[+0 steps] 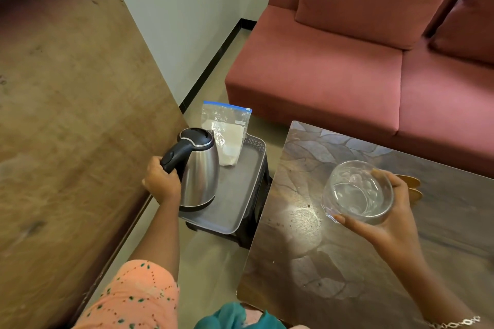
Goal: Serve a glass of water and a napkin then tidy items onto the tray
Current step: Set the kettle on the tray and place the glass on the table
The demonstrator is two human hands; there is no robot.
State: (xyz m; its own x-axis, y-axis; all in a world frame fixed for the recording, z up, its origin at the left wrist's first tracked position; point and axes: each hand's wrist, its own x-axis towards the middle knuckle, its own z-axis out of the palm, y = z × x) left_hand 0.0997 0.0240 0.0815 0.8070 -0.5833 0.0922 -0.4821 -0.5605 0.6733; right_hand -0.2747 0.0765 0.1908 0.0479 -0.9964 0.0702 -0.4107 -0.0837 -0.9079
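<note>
At table [347,262], clear round glass [357,192], handheld

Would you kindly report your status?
Left hand grips kettle at tray. Right hand holds glass over table. Napkin bag leans on tray; nothing between kettle and glass.

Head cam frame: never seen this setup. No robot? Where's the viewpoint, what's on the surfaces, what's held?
No robot here: a person works with bare hands. The single picture comes from a wide-angle camera worn on their head, looking forward and down. The left hand grips the handle of a steel kettle, which sits on or just above a grey tray; I cannot tell which. The tray rests on a dark stool and also carries a clear zip bag of what look like napkins. The right hand holds a clear glass over the patterned table. A pink sofa stands behind.
</note>
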